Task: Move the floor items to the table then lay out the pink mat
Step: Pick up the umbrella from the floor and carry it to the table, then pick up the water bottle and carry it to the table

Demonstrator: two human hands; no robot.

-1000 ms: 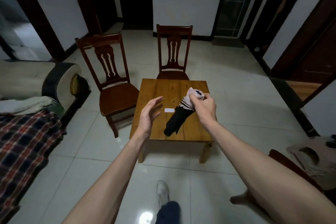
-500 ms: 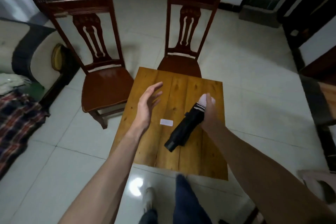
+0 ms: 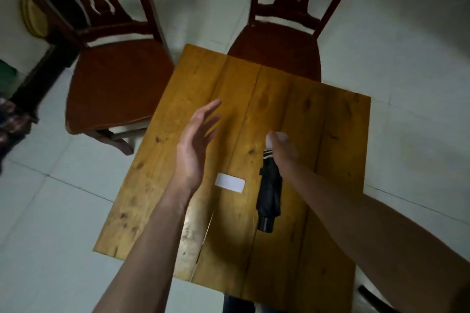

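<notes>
While the left hand hovers flat-open, the right hand grips the folded black umbrella on planked table.

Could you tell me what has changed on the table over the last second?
The right hand has lowered the black umbrella from hanging in the air to lying flat on the table, pale end still in its grip. The left hand stays open and empty; the white card has not moved.
</notes>
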